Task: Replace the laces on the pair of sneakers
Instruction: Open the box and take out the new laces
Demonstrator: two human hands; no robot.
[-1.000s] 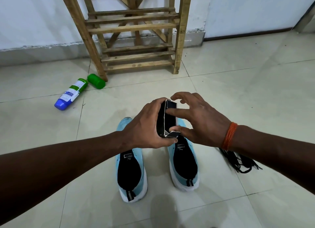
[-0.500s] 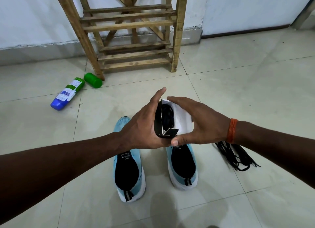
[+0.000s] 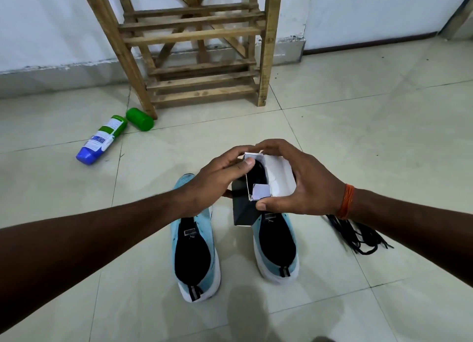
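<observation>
Head view looks down on a tiled floor (image 3: pixel 358 137) where two pale blue sneakers stand side by side, heels toward the camera and toes toward the wall. The left sneaker (image 3: pixel 195 252) shows its black lining and white sole; the front of the right sneaker (image 3: pixel 276 244) is hidden behind what the hands hold.

Both hands meet above the shoes around a small box (image 3: pixel 279 167) – black outside, white inside – with its flaps open. The left hand (image 3: pixel 217 178) grips the box from the left, its thumb pressed on the upper flap and its fingers curled behind. The right hand (image 3: pixel 302 185) wraps the other side: fingers arched over the top edge, thumb pinching the lower corner beside a small folded flap. Something dark lies inside the box; what it is cannot be told. An orange thread band (image 3: pixel 345 201) circles the right wrist.

A heap of loose black laces (image 3: pixel 358 236) lies on the floor just right of the right sneaker, partly under the right forearm.

Further back a wooden rack (image 3: pixel 199 34) stands against the white wall. Near its left leg lies a bottle (image 3: pixel 102 139) with a blue end and a green and white label, and beside it a green cap (image 3: pixel 139 119) – both on their sides.
</observation>
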